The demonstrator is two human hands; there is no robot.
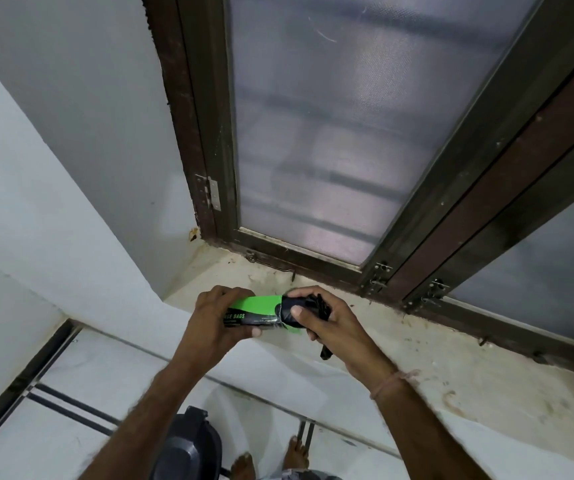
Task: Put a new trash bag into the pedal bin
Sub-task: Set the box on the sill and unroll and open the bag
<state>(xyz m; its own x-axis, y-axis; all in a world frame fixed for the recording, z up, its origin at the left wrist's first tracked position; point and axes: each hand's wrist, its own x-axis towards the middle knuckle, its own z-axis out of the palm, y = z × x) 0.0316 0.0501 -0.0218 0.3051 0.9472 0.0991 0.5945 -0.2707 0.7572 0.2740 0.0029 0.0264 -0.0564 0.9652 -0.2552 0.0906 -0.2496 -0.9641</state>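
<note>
My left hand has its grip wrapped around the green-and-black pack of garbage bags, held above the window sill. My right hand is closed on the black bag roll sticking out of the pack's end; a loose black strip seems to hang below my fingers. The dark pedal bin stands on the floor by my feet, lid down.

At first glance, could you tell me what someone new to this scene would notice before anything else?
The bright green pack of garbage bags at the centre stands out, gripped by the left hand while the right hand pinches the black bag roll at its open end, above a pale window sill. Behind looms a dark-framed frosted window. At the bottom edge, a dark pedal bin stands on the floor with its lid shut.
</note>
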